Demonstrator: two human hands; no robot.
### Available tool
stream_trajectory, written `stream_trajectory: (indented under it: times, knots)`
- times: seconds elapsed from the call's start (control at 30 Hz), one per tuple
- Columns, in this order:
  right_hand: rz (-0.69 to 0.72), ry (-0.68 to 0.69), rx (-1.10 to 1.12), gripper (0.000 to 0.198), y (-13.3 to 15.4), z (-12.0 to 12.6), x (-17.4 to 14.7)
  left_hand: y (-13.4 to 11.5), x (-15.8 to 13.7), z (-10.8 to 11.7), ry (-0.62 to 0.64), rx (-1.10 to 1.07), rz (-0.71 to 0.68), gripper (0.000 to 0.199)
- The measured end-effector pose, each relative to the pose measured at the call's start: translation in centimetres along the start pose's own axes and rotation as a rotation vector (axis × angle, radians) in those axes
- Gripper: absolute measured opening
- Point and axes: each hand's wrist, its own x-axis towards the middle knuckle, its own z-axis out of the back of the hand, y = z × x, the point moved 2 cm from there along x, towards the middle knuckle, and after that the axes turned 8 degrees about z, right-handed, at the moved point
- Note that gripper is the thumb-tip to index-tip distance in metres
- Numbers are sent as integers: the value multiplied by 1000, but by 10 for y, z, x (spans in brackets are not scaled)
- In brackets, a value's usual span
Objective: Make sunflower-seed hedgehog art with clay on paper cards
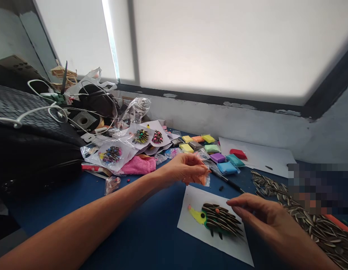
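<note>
My left hand (185,168) is closed around a small clear plastic packet of orange modelling clay (203,175), held above the table. Below it lies a white paper sheet (188,232) bearing a hedgehog picture. The hedgehog has a yellow clay face (198,215), a black eye and a pink nose. Striped sunflower seeds (224,221) form its spines over green clay, with an orange clay dot (217,211) on them. My right hand (264,215) hovers at the sheet's right edge, thumb and index tips close together; anything between them is too small to make out.
Wrapped clay blocks, such as a blue one (227,168), lie beyond the sheet near a black pen (228,182). Loose sunflower seeds (311,221) cover the right side. Finished seed pictures (112,154), a pink cloth (140,165) and a black bag (33,142) occupy the left.
</note>
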Motion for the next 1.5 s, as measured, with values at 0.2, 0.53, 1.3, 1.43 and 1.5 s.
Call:
stream_trajectory:
  times: [0.2,0.53,1.3,1.43,1.5]
  knots:
    - [94,-31,-150,29,0,-1,-3,0,0,0,9,4,-5,43]
    - [184,35,-155,32,-5,-5,-4,2,1,2,27,7,-15,41]
    - [251,-26,-274,29,7,-3,-3,2,1,2,48,-14,-34,37]
    - [260,-6,-271,30,5,-4,-3,3,2,2,43,-8,-32,39]
    - [258,6,-269,31,4,-4,-3,3,2,3,43,-4,-29,40]
